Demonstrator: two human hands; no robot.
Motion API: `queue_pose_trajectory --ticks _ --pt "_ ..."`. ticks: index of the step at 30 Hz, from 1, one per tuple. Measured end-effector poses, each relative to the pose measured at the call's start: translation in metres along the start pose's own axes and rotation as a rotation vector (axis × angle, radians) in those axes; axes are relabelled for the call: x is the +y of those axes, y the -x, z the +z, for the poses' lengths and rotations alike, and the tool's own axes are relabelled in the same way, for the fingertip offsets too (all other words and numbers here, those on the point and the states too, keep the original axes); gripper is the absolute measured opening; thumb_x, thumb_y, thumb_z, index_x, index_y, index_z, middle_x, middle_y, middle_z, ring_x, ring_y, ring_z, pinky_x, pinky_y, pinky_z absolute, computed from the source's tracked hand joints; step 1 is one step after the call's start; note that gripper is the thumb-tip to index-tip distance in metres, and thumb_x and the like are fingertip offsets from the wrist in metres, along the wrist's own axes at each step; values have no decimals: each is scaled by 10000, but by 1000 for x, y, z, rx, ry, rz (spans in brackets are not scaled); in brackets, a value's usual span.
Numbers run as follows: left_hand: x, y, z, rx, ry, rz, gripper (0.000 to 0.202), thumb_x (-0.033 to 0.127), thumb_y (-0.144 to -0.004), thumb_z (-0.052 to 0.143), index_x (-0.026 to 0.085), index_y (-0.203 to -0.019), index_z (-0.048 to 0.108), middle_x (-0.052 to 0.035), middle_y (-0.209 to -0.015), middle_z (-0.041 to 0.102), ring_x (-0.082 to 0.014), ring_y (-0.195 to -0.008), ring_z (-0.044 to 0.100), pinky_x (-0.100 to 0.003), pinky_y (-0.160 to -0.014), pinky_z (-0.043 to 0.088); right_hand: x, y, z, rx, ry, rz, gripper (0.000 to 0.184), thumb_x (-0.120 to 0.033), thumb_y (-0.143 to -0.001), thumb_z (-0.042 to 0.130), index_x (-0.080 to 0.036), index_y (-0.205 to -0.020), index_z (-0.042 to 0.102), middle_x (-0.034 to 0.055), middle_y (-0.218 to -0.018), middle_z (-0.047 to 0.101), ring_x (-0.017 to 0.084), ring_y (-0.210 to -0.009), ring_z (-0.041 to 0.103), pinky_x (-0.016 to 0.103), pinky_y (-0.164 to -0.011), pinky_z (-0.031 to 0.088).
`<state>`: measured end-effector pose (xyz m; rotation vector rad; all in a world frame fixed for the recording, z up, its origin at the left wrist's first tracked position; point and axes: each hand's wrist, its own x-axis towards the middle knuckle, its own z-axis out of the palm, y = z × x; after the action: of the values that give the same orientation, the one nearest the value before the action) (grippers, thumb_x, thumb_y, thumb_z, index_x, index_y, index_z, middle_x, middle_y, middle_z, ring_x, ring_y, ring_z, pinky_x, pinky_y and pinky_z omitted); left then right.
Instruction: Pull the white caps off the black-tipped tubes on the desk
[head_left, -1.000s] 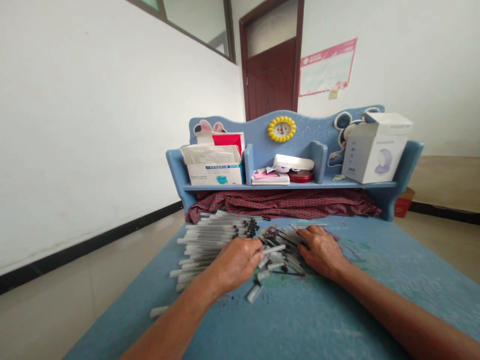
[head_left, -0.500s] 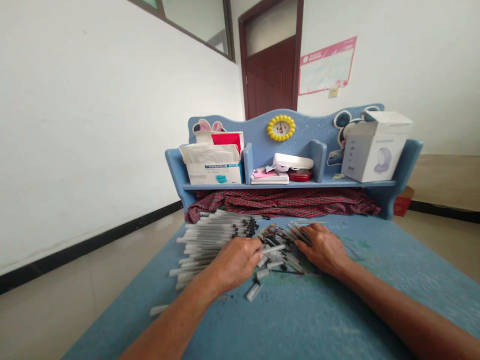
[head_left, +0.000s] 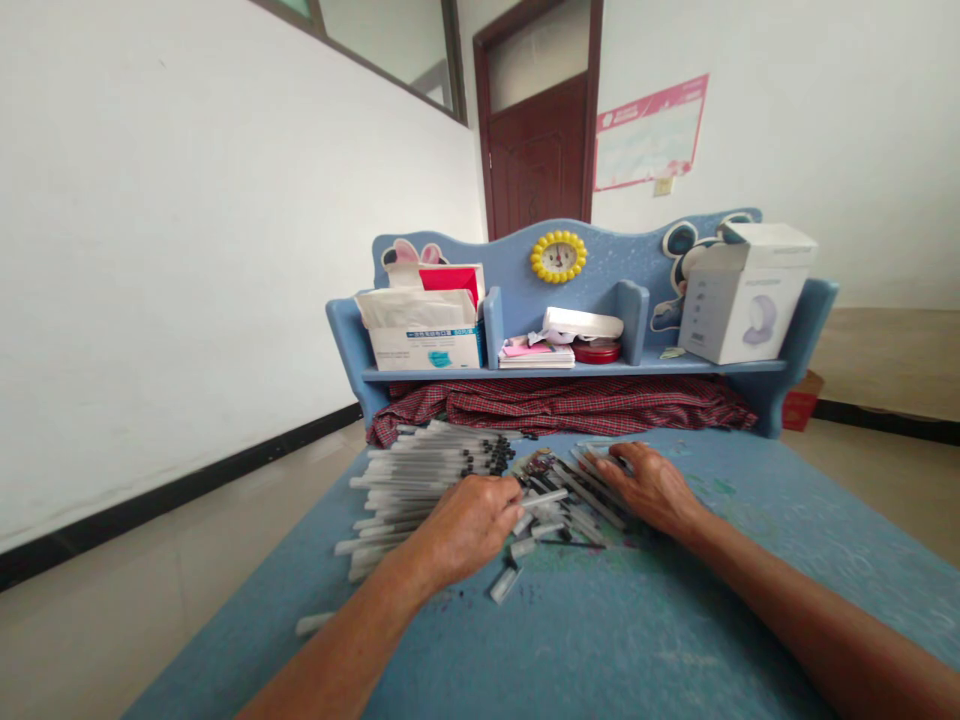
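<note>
My left hand [head_left: 480, 520] is closed, thumb and fingers pinched on a translucent pen cap [head_left: 546, 498] that points right. Under and beside it lie loose clear pen caps [head_left: 505, 584] and thin dark refills [head_left: 574, 544] in a jumble. My right hand [head_left: 651, 486] rests over several clear pen barrels [head_left: 600, 500] on the right of the heap, fingers stretched out and thumb apart. Left of my left hand lies a thick stack of frosted pens [head_left: 405, 480], their black ends facing right. A single frosted tube [head_left: 313, 624] lies near my left forearm.
Behind the pens, a red checked cloth [head_left: 570, 405] is bunched under a blue shelf [head_left: 435, 375]. On that shelf stand a mask box [head_left: 424, 335], a red round tin [head_left: 597, 352] and a white carton [head_left: 742, 305]. The blue table [head_left: 600, 640] extends toward me.
My right hand has loosened and shifted slightly up, its fingers lifting from the barrels, which now lie more in view. My left hand has stayed in place with the pen cap.
</note>
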<state>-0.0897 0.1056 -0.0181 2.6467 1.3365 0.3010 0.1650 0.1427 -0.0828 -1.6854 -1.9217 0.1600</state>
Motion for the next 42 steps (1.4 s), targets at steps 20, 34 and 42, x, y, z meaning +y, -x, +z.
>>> queue_pose_trajectory --ticks 20,34,42 --pt "8 1 0 70 161 86 190 212 -848 443 151 -770 606 21 -653 545 -96 -616 502 -185 -594 327 -47 22 -20 -183 -392 -227 332 -367 -872 432 -161 -638 546 -14 -582 499 105 -561 457 221 -525 324" --pt "2 4 -18 -36 262 -20 214 247 -828 453 155 -856 644 38 -672 536 -96 -626 487 -169 -577 334 -32 12 -48 -343 -646 -153 294 -427 -814 524 -150 -746 593 19 -647 633 124 -583 574 244 -579 456" --pt "11 6 -15 -28 360 -25 214 274 -817 473 140 -841 638 42 -636 494 -92 -595 442 -176 -553 319 -50 20 -66 -81 25 -520 272 -290 -842 516 -214 -1084 614 70 -966 623 172 -830 591 268 -727 441"
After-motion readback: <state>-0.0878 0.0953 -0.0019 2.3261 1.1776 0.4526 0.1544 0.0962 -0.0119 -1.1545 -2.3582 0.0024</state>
